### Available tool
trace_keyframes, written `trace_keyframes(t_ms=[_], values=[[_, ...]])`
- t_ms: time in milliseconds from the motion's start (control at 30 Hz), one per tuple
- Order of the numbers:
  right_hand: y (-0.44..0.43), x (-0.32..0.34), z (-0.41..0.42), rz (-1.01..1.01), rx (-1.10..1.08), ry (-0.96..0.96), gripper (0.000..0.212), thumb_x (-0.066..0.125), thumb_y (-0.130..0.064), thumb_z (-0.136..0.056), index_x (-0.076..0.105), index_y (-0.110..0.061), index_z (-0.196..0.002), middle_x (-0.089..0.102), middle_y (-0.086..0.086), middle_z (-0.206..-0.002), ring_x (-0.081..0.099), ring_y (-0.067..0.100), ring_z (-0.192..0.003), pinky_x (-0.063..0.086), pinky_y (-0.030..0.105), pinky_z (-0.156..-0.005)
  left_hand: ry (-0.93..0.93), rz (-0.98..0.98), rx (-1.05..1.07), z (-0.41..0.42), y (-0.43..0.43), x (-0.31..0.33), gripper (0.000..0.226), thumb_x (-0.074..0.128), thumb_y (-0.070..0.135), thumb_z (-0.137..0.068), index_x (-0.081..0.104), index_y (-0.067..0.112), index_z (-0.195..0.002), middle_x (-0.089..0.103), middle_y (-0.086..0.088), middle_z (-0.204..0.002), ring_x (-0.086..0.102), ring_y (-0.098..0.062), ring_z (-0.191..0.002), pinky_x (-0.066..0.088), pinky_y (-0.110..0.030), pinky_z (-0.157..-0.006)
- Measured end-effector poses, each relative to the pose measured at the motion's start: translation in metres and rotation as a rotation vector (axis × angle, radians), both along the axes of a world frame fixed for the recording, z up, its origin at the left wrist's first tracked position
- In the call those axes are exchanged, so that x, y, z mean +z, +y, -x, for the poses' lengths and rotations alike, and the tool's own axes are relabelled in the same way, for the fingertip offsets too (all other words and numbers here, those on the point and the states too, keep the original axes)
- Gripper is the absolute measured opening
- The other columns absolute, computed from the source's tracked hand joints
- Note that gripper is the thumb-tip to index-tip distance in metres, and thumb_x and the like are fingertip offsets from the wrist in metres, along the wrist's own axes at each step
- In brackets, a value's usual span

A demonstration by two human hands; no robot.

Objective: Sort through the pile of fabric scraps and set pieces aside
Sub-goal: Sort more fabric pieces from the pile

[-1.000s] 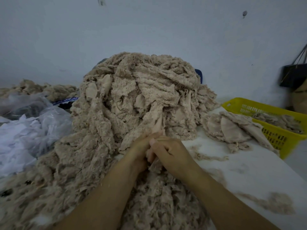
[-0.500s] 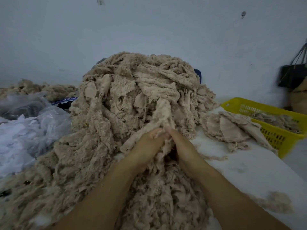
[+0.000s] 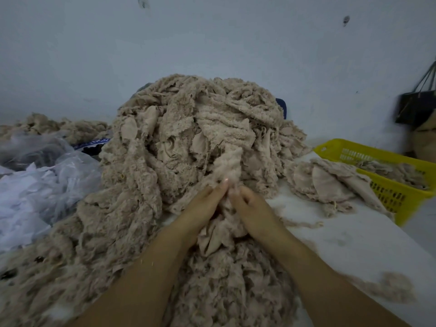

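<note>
At the far left, clear bags (image 3: 40, 182) of white cuttings were seen against the flank of the pile (image 3: 165, 149), which was heaped high by the wall and spilled down toward the viewer. At its foot, the left hand (image 3: 203, 205) was closed on a scrap (image 3: 230, 161), its fingertips pinched into the fabric. The scrap was a long fleecy strip. Its long axis was judged to run up and away from the hands, with the far end lost among the other pieces. The right hand (image 3: 253, 206) was set just beside the left, almost touching it, and was likewise curled round the near end of the same scrap. Neither hand was clearly nearer.

Further right, a small heap (image 3: 330, 182) of set-aside pieces was laid on the table (image 3: 354, 246), against a yellow basket (image 3: 398, 197) that held a few more. Since the heap lay to the right, it was judged that the scrap would have to be drawn toward the body to free it, then carried rightward, most easily by the right hand.
</note>
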State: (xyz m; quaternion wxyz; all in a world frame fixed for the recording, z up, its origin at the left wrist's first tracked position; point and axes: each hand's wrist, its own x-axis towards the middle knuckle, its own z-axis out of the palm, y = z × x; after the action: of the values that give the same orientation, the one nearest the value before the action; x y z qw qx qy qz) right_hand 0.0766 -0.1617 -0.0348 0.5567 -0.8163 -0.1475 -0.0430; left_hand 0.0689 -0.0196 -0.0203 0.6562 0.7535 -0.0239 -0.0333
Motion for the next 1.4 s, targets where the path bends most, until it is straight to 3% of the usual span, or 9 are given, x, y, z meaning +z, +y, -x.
trace_keyframes(t_ms=[167, 300, 500, 600, 800, 1000, 1167, 1300, 1400], values=[[0.005, -0.007, 0.001, 0.136, 0.146, -0.134, 0.040, 0.046, -0.043, -0.102, 0.041, -0.017, -0.072, 0.039, -0.012, -0.065, 0.036, 0.001, -0.056, 0.032, 0.019, -0.053, 0.147, 0.433, 0.347, -0.015, 0.000, -0.004, 0.036, 0.067, 0.041, -0.093, 0.071, 0.006, -0.102, 0.077, -0.009, -0.089, 0.075, -0.022, -0.073, 0.056, -0.028, -0.058], [-0.011, -0.002, -0.006, -0.145, -0.084, 0.060, 0.039, 0.050, -0.045, -0.099, 0.047, -0.020, -0.070, 0.042, -0.013, -0.061, 0.041, 0.005, -0.053, 0.032, 0.022, -0.052, 0.054, 0.843, 0.508, -0.022, 0.024, -0.002, 0.017, 0.048, 0.030, -0.105, 0.058, 0.016, -0.104, 0.051, 0.004, -0.052, 0.041, -0.005, -0.037, 0.028, -0.018, -0.033], [-0.030, 0.003, -0.018, -0.477, -0.432, 0.207, 0.034, 0.049, -0.033, -0.099, 0.039, -0.021, -0.069, 0.030, -0.013, -0.046, 0.029, 0.011, -0.048, 0.026, 0.027, -0.049, 0.016, 1.338, 0.511, -0.021, 0.048, 0.000, 0.050, 0.037, 0.035, -0.108, 0.036, 0.009, -0.151, 0.063, -0.012, -0.104, 0.068, -0.014, -0.073, 0.055, -0.019, -0.063], [-0.024, 0.003, -0.012, -0.397, -0.316, 0.110, 0.034, 0.052, -0.033, -0.099, 0.040, -0.019, -0.070, 0.035, -0.013, -0.051, 0.033, 0.005, -0.044, 0.029, 0.020, -0.046, 0.071, 1.145, 0.355, -0.019, 0.036, 0.005, 0.064, 0.045, 0.052, -0.101, 0.040, 0.009, -0.148, 0.054, -0.017, -0.134, 0.061, -0.026, -0.115, 0.053, -0.032, -0.097], [-0.005, 0.001, 0.004, -0.153, 0.113, -0.003, 0.041, 0.055, -0.036, -0.099, 0.043, -0.032, -0.060, 0.038, -0.015, -0.057, 0.036, 0.002, -0.050, 0.030, 0.017, -0.047, 0.239, 0.417, 0.049, -0.003, -0.001, 0.006, 0.065, 0.060, 0.066, -0.082, 0.074, 0.013, -0.116, 0.075, -0.007, -0.112, 0.072, -0.020, -0.103, 0.057, -0.032, -0.084], [0.002, -0.005, 0.010, 0.030, 0.472, 0.027, 0.044, 0.055, -0.044, -0.099, 0.037, -0.034, -0.060, 0.032, -0.017, -0.057, 0.031, 0.000, -0.051, 0.026, 0.013, -0.049, 0.293, 0.672, 0.171, -0.007, 0.001, 0.006, 0.033, 0.059, 0.029, -0.098, 0.071, 0.005, -0.118, 0.071, -0.016, -0.118, 0.068, -0.028, -0.104, 0.059, -0.036, -0.082], [-0.001, -0.006, 0.007, 0.105, 0.502, 0.072, 0.046, 0.057, -0.052, -0.095, 0.037, -0.032, -0.059, 0.030, -0.016, -0.057, 0.031, 0.002, -0.050, 0.027, 0.014, -0.048, 0.302, 0.900, 0.325, -0.012, 0.009, 0.006, 0.031, 0.037, 0.016, -0.106, 0.062, 0.001, -0.095, 0.068, -0.010, -0.069, 0.064, -0.014, -0.062, 0.056, -0.025, -0.063], [0.001, -0.007, 0.009, 0.109, 0.476, 0.047, 0.050, 0.054, -0.065, -0.089, 0.037, -0.028, -0.061, 0.032, -0.014, -0.060, 0.035, 0.006, -0.053, 0.028, 0.021, -0.053, 0.188, 0.524, 0.379, -0.011, 0.003, -0.001, 0.027, 0.055, 0.026, -0.098, 0.070, 0.004, -0.105, 0.076, -0.014, -0.095, 0.073, -0.026, -0.086, 0.060, -0.037, -0.077], [0.001, -0.007, 0.011, 0.098, 0.452, 0.045, 0.052, 0.054, -0.066, -0.086, 0.041, -0.020, -0.065, 0.036, -0.008, -0.064, 0.039, 0.010, -0.060, 0.029, 0.028, -0.059, 0.154, 0.350, 0.278, -0.008, -0.001, -0.005, 0.067, 0.076, 0.054, -0.074, 0.066, 0.009, -0.121, 0.072, -0.012, -0.115, 0.073, -0.026, -0.098, 0.060, -0.039, -0.082]])
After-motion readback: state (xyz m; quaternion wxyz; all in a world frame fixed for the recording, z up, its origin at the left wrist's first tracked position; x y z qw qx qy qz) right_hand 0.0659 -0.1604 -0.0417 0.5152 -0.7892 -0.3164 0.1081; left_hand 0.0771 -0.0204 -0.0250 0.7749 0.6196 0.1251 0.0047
